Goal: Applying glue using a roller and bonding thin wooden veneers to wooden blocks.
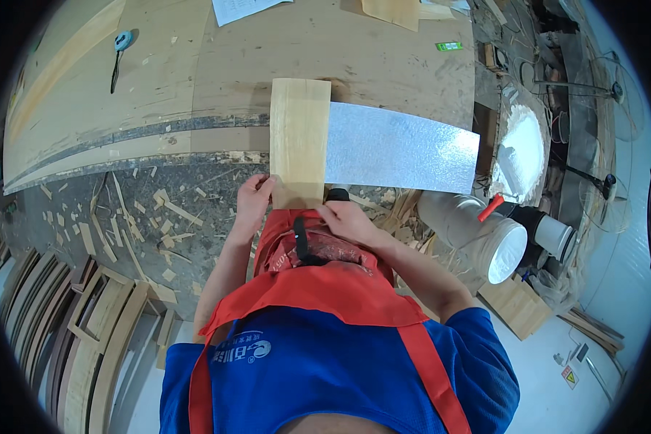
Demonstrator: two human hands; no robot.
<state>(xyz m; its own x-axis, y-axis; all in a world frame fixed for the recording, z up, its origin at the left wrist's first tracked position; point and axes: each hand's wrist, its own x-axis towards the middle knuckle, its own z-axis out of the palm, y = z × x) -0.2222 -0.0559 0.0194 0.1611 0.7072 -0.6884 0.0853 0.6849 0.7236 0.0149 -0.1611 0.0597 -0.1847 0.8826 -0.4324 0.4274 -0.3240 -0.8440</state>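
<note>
A pale, flat wooden board [300,137] lies lengthwise in front of me. Its far end rests over the worktable, and its near end reaches past the table edge to my apron. My left hand [253,202] has its fingers closed at the board's left edge, close to the near end. At the near right corner, my right hand [349,219] grips the same board, its thumb at the corner and some fingers hidden. Against the board's right side lies a shiny silver sheet [401,148], partly over the table edge.
The brown worktable [260,50] carries a blue tape measure [123,40], papers [242,9] and a small green level [449,46]. To the right are a white bucket [503,249], white powdery material [522,145] and a red-handled tool [490,207]. Wood scraps [166,206] litter the floor; curved wooden pieces [101,340] stand lower left.
</note>
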